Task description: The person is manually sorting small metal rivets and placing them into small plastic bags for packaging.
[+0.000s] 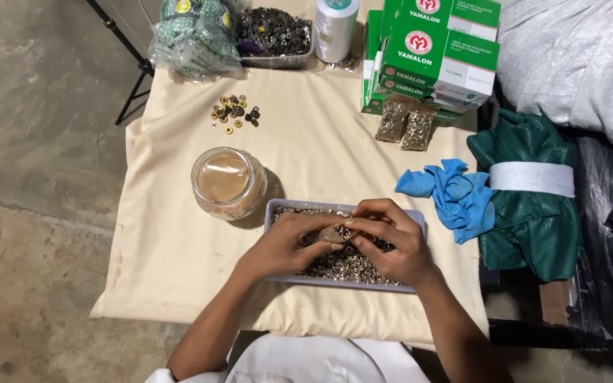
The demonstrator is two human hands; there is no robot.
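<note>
I am seeing my left hand (286, 245) and right hand (391, 241) pinching a small packet (332, 235) in a narrow grip over the tray (275, 207) of metal rings (342, 266). A lidded jar (228, 183) is standing just beside it on the tabletop (172, 241).

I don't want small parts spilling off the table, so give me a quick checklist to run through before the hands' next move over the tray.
1. Both hands over the tray: ok; left hand and right hand meet above it.
2. Small piece pinched between fingertips: ok, its kind cannot tell.
3. Tray fully on the cloth-covered table: ok, though near the front edge.
4. Glass jar upright beside tray: ok.
5. Blue cloth apart from the tray: ok.
</note>
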